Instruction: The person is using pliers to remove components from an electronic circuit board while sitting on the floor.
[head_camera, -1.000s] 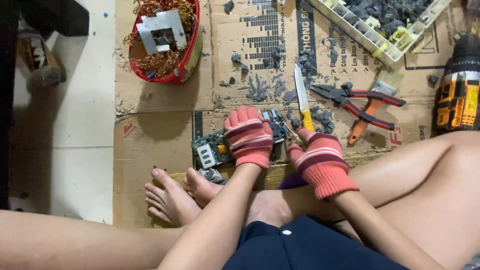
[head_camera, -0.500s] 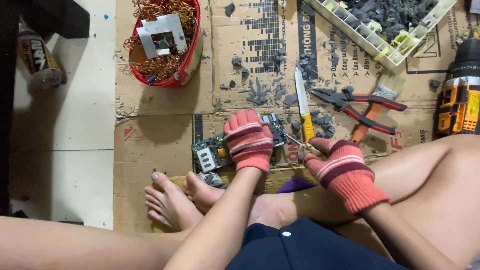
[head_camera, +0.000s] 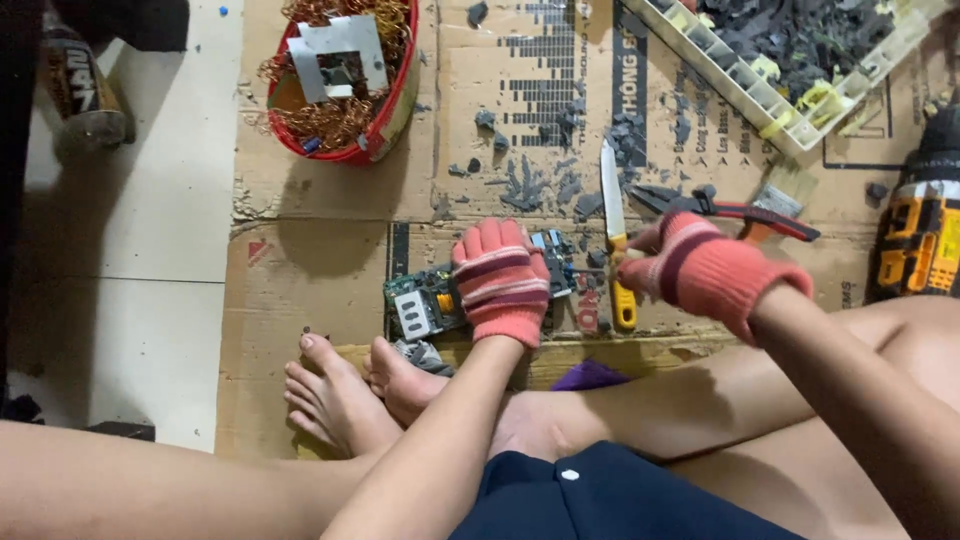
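My left hand (head_camera: 500, 280), in a pink striped glove, lies flat on a green circuit board (head_camera: 420, 300) and presses it against the cardboard (head_camera: 320, 230). My right hand (head_camera: 715, 270), in the same kind of glove, is lifted with its fingers curled, just over the handles of red-handled pliers (head_camera: 740, 208). Whether its fingertips pinch anything is hidden. A knife (head_camera: 612, 200) with a yellow handle lies between the two hands, blade pointing away. My bare feet rest just in front of the board.
A red basket (head_camera: 395, 110) of copper wire and a metal frame stands at the back left. At the back right is a white tray (head_camera: 740, 75) of dark scraps, and a yellow drill (head_camera: 925, 230) lies at the right. A can (head_camera: 85, 90) sits far left on the tile floor. Grey chips litter the cardboard.
My right hand has left the board's right edge and moved right and up, over the pliers. My left hand has stayed pressed on the circuit board.
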